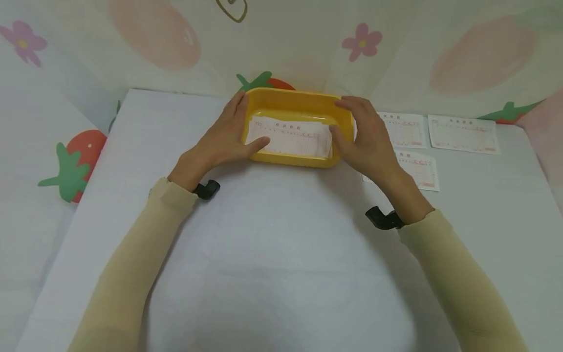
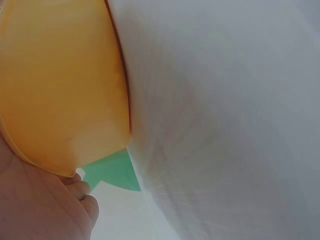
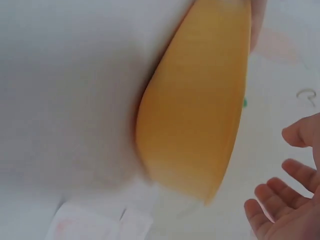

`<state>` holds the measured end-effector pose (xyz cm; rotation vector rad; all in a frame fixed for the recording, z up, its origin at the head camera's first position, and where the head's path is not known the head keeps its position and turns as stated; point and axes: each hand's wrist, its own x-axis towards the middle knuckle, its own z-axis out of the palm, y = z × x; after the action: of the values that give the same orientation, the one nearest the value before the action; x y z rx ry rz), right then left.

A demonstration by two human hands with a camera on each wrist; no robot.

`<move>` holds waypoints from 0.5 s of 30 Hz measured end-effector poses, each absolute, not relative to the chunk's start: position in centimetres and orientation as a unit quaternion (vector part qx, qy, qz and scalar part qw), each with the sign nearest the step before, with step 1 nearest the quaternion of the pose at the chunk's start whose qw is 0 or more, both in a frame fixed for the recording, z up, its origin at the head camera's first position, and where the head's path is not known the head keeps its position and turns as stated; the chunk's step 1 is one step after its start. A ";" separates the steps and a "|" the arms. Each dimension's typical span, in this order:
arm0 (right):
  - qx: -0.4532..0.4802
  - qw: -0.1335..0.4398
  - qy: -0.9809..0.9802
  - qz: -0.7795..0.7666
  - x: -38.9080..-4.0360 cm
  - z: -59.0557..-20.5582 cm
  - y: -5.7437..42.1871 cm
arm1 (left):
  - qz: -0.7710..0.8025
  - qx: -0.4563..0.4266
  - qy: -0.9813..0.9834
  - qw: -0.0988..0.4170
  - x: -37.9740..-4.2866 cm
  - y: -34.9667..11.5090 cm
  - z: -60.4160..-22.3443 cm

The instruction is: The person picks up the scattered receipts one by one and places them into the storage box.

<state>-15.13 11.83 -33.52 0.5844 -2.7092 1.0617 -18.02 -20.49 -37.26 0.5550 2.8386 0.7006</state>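
Observation:
A yellow plastic tray (image 1: 290, 161) stands near the back edge of the table, with a stack of printed paper slips (image 1: 290, 139) inside. My left hand (image 1: 224, 129) holds its left end, thumb over the front rim and fingers along the outer side. In the left wrist view, fingers of this hand (image 2: 50, 200) bend round the corner of the rim. My right hand (image 1: 365, 137) is at the tray's right end, fingers spread. The right wrist view has this hand (image 3: 295, 195) a little apart from the tray wall (image 3: 195, 110), holding nothing.
To the right of the tray lie more printed slips: one at the far right (image 1: 464, 134), one beside it (image 1: 404, 129) and one nearer (image 1: 418, 171), the latter two partly behind the right hand. A white cloth (image 1: 272, 254) covers the table. A patterned curtain (image 1: 299, 44) hangs behind.

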 end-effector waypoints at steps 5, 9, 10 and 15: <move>0.181 0.099 -0.912 0.355 -14.2 -34.0 14.7 | 0.232 0.185 0.952 0.080 -18.1 -20.5 -37.2; 0.155 0.106 -0.913 0.361 -13.3 -34.9 16.4 | 0.232 0.184 0.952 0.083 -18.0 -20.6 -37.1; 0.150 0.108 -0.912 0.365 -13.1 -35.1 16.7 | 0.231 0.184 0.952 0.082 -18.0 -20.6 -37.0; 0.143 0.116 -0.909 0.374 -12.4 -35.8 17.6 | 0.226 0.185 0.953 0.078 -18.2 -20.8 -37.0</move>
<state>-12.35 17.59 -35.83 0.4181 -2.6618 1.0949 -18.24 -20.83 -36.96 0.5548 2.8541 0.6783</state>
